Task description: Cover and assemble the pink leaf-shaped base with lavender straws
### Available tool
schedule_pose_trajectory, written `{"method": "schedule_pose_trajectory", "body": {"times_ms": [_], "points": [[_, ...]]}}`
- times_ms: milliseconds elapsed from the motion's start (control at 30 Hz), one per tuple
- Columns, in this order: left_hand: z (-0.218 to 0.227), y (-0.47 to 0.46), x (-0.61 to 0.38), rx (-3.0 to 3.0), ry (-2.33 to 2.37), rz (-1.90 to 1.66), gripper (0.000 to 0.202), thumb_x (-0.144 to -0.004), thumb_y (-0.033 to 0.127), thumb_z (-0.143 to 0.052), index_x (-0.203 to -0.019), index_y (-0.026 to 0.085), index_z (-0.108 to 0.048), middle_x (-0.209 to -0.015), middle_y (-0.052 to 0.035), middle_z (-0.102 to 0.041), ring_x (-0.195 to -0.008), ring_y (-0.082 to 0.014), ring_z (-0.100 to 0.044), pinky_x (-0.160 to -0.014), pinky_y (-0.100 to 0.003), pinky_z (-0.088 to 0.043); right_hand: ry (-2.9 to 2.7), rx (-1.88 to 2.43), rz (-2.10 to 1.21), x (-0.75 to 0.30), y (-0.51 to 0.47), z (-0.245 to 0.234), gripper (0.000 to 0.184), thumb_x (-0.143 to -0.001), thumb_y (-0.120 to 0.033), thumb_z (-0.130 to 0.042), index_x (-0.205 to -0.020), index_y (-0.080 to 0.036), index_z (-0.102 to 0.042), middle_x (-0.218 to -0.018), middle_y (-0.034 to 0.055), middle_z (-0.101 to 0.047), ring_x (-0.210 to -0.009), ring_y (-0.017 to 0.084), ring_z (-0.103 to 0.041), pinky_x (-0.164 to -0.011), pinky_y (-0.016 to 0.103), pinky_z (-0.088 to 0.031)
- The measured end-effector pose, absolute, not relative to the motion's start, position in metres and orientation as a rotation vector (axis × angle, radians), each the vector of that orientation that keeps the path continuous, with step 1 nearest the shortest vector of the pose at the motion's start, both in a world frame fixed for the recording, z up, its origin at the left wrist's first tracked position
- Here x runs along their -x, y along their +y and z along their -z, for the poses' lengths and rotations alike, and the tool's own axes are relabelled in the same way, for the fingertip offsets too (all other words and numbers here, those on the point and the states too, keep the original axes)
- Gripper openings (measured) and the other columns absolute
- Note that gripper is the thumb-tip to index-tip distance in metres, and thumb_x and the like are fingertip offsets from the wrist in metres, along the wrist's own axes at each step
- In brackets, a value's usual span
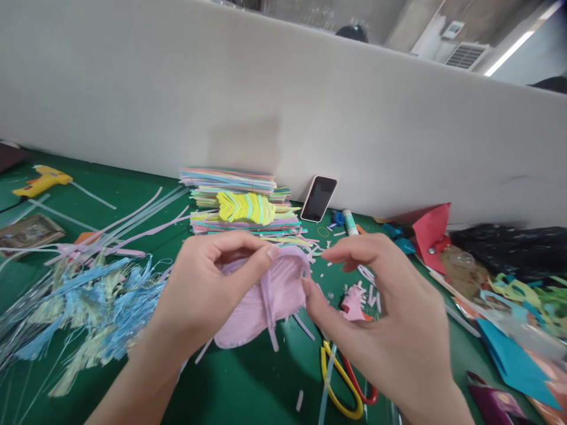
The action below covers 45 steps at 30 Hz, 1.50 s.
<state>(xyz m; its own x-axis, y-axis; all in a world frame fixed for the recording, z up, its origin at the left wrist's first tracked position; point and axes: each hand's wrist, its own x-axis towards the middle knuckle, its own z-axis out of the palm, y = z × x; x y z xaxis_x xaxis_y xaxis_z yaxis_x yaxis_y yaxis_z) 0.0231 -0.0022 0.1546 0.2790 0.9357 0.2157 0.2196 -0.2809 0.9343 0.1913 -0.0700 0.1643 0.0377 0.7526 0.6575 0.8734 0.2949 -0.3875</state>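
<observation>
A flat, rounded lilac craft piece (287,289), made of fuzzy strips that look like pipe cleaners, is held up over the table. My left hand (217,283) pinches its top edge between thumb and fingers. One loose lilac strip (268,307) hangs down across its front. At the piece's right edge, my right hand (376,319) has thumb and index finger apart, the thumb tip at or very near the rim. Scissors with yellow and red handles (345,381) lie under my right hand, partly hidden by it.
Bundles of pastel pipe cleaners (230,180) with a yellow fuzzy piece (245,208) lie by the white partition (266,88). A phone (319,198) leans there. Left are a yellow glue gun (42,181) and blue fringed tassels (110,295); right, a black plastic bag (509,248) and paper scraps.
</observation>
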Motion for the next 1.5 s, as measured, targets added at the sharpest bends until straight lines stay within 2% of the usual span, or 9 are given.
{"method": "schedule_pose_trajectory", "body": {"times_ms": [100, 267, 467, 667, 967, 1133, 1200, 1333, 1500], "points": [[-0.153, 0.002, -0.023, -1.743, 1.09, -1.052, 0.013, -0.08, 0.031, -0.068, -0.073, 0.022, -0.074, -0.073, 0.0034, -0.074, -0.066, -0.0127, -0.067, -0.062, -0.017, -0.053, -1.684, 1.491, 0.188, -0.194, -0.075, -0.152, 0.014, -0.079, -0.017, -0.066, -0.091, -0.021, -0.059, -0.087, 0.0017, -0.065, -0.083, 0.015, -0.062, -0.074, 0.028, -0.051], [-0.151, 0.009, -0.02, -1.806, 1.145, -1.034, 0.016, -0.082, 0.035, -0.067, -0.091, 0.024, -0.075, -0.092, 0.002, -0.076, -0.078, -0.0143, -0.068, -0.067, -0.018, -0.052, -1.607, 1.519, 0.159, -0.189, -0.072, -0.121, 0.016, -0.081, -0.018, -0.065, -0.096, -0.021, -0.062, -0.09, 0.0034, -0.068, -0.084, 0.017, -0.064, -0.072, 0.03, -0.053], [-0.144, 0.017, -0.014, -1.852, 1.158, -0.929, 0.02, -0.082, 0.038, -0.066, -0.076, 0.022, -0.076, -0.079, 0.0019, -0.076, -0.076, -0.017, -0.068, -0.069, -0.021, -0.051, -1.546, 1.523, 0.045, -0.18, -0.074, -0.097, 0.023, -0.081, -0.016, -0.063, -0.103, -0.022, -0.06, -0.091, 0.0021, -0.069, -0.082, 0.016, -0.063, -0.072, 0.03, -0.052], [-0.136, 0.025, -0.017, -1.795, 1.24, -1.005, 0.016, -0.083, 0.029, -0.064, -0.087, 0.021, -0.078, -0.088, 0.0, -0.077, -0.086, -0.0187, -0.068, -0.078, -0.023, -0.052, -1.563, 1.582, 0.185, -0.181, -0.073, -0.084, 0.03, -0.081, -0.021, -0.065, -0.111, -0.019, -0.06, -0.103, 0.0086, -0.065, -0.097, 0.022, -0.059, -0.078, 0.037, -0.052], [-0.131, 0.03, -0.021, -1.713, 1.21, -0.938, 0.017, -0.081, 0.029, -0.066, -0.07, 0.019, -0.073, -0.075, 0.0018, -0.074, -0.074, -0.0154, -0.066, -0.072, -0.021, -0.05, -1.599, 1.575, 0.097, -0.196, -0.068, -0.087, 0.026, -0.082, -0.017, -0.059, -0.108, -0.022, -0.061, -0.099, 0.0043, -0.069, -0.093, 0.02, -0.061, -0.08, 0.037, -0.052], [-0.125, 0.035, -0.022, -1.596, 1.213, -0.894, 0.019, -0.078, 0.033, -0.066, -0.068, 0.019, -0.073, -0.075, 0.0009, -0.073, -0.073, -0.0164, -0.064, -0.067, -0.022, -0.047, -1.667, 1.73, -0.137, -0.212, -0.08, -0.084, 0.045, -0.083, -0.025, -0.06, -0.127, -0.024, -0.051, -0.102, 0.0039, -0.069, -0.09, 0.021, -0.064, -0.081, 0.04, -0.053], [-0.122, 0.037, -0.022, -1.579, 1.207, -0.889, 0.019, -0.077, 0.035, -0.068, -0.068, 0.019, -0.074, -0.075, 0.0001, -0.073, -0.073, -0.0171, -0.063, -0.064, -0.023, -0.046, -1.703, 1.753, -0.186, -0.219, -0.085, -0.079, 0.043, -0.086, -0.026, -0.058, -0.128, -0.023, -0.051, -0.096, 0.0032, -0.07, -0.086, 0.02, -0.065, -0.078, 0.038, -0.054], [-0.117, 0.04, -0.021, -1.577, 1.191, -0.883, 0.021, -0.077, 0.038, -0.069, -0.07, 0.019, -0.074, -0.078, -0.001, -0.073, -0.072, -0.0172, -0.062, -0.062, -0.024, -0.044, -1.762, 1.627, -0.168, -0.228, -0.089, -0.076, 0.03, -0.09, -0.018, -0.053, -0.119, -0.023, -0.059, -0.091, 0.0032, -0.067, -0.08, 0.015, -0.064, -0.07, 0.029, -0.052], [-0.114, 0.042, -0.022, -1.569, 1.134, -0.863, 0.018, -0.079, 0.036, -0.067, -0.076, 0.02, -0.075, -0.085, -0.0016, -0.075, -0.081, -0.0192, -0.066, -0.068, -0.025, -0.048, -1.895, 1.495, 0.023, -0.231, -0.091, -0.084, 0.044, -0.087, -0.003, -0.049, -0.123, -0.026, -0.061, -0.094, 0.0046, -0.06, -0.078, 0.013, -0.06, -0.062, 0.024, -0.049]]}}
